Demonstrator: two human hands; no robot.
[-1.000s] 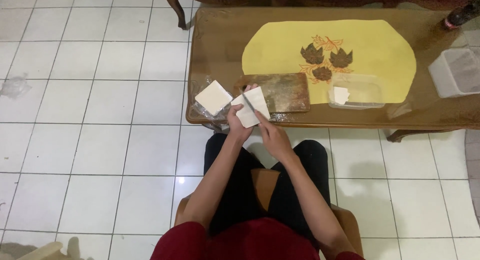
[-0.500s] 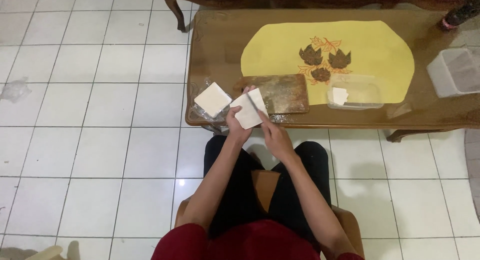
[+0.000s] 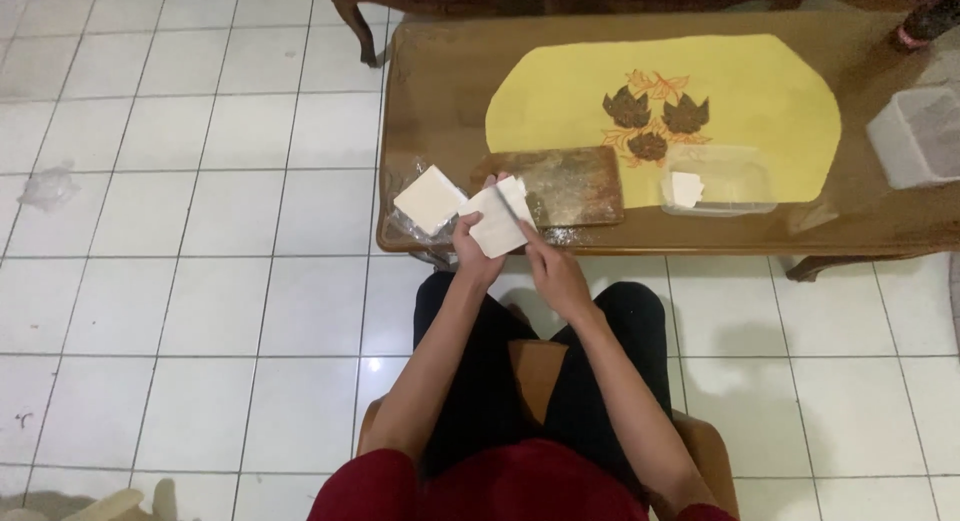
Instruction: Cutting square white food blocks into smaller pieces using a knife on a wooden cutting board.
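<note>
A white block [image 3: 494,221], flat and roughly square (it looks like tofu or a soft cheese, though the picture cannot settle which), sits in the left hand [image 3: 474,253] at the near edge of the table [image 3: 440,91], just in front of the wooden cutting board [image 3: 570,186]. The left hand is curled under and around the block, fingers closed on its lower side, holding it up off the table. The right hand [image 3: 556,273] is closed around the handle of a knife [image 3: 508,207], whose thin blade lies across the face of the block; the handle itself is hidden in the fist.

Just to the left of the held block, a second white block [image 3: 428,199] rests on a crumpled sheet of clear plastic [image 3: 410,226] at the table's corner. The cutting board lies behind the hands, its surface dusted pale. To the right of the board stands a clear plastic tub [image 3: 730,181] with a small white piece [image 3: 686,189] inside it. Board and tub both overlap a yellow placemat [image 3: 760,91] printed with brown leaves. Further right, near the table's end, is a pale rectangular container [image 3: 915,136]. The person sits on a wooden chair [image 3: 700,451] over a white tiled floor [image 3: 200,311].
</note>
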